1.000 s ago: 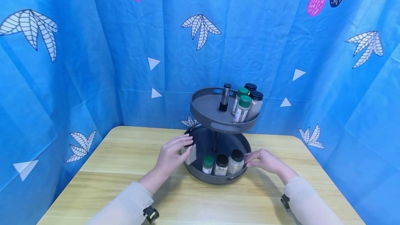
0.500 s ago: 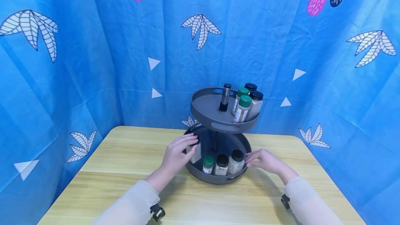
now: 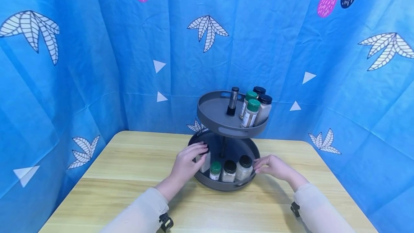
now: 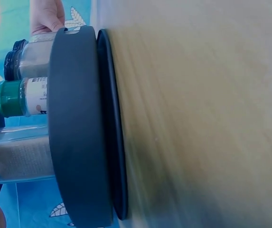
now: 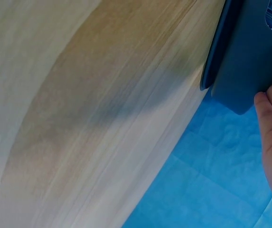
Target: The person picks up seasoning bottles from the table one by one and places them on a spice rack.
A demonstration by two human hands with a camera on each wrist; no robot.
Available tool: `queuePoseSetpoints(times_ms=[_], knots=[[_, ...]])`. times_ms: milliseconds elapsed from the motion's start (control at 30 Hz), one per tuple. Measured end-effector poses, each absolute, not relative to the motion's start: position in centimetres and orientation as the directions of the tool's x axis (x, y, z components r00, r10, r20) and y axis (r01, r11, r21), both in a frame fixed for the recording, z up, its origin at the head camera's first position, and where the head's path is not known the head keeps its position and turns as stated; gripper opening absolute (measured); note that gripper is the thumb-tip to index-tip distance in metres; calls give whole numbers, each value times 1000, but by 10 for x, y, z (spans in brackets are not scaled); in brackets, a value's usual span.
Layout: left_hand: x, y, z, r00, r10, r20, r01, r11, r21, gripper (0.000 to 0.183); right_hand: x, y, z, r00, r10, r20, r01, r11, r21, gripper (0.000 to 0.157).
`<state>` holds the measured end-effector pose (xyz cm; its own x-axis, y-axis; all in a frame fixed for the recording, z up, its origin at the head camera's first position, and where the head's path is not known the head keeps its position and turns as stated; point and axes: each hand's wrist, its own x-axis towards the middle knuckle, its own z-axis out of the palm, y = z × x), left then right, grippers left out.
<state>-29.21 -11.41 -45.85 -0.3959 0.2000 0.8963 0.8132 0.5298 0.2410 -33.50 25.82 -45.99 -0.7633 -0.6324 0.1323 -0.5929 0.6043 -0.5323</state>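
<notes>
In the head view my left hand (image 3: 189,159) grips a clear square-sided spice jar (image 3: 206,161) with a black lid, at the left side of the lower tier (image 3: 220,187) of a dark grey two-tier turntable. The left wrist view shows this jar (image 4: 19,156) upright on the tray, with fingers at its lid end. My right hand (image 3: 275,166) touches the lower tier's right rim, its fingers extended against the wall in the right wrist view. Beside the held jar stand a green-lidded spice jar (image 3: 215,171) and two black-lidded jars, one (image 3: 229,172) nearer, one (image 3: 244,168) farther right.
The upper tier (image 3: 213,112) overhangs the back of the lower one, joined by a central post (image 3: 233,100). Several jars, including a green-lidded one (image 3: 250,112), stand at its right. Wooden table (image 3: 129,175) lies around the turntable; a blue curtain (image 3: 145,64) hangs behind.
My left hand has moved right with the black-lidded jar, bringing it close to the green-lidded jar on the lower tier. My right hand has stayed at the rim.
</notes>
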Motion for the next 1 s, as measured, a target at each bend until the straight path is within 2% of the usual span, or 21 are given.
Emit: queuePoseSetpoints(times_ms=[633,833,1000], knots=[[-287,-115,-468,-461,269,846,794,550,258,22,-332,257,-457,-776,-620,120,-574,613,-544,13],[-287,-115,-470,-453,277,848,799,547,248,23,-332,257,-457,-773,-621,127,-580,611,-539,13],[-288,-116,-474,-473,282,835,791,554,261,23,-332,257,-458,-779,-615,121,-572,618,-540,13]])
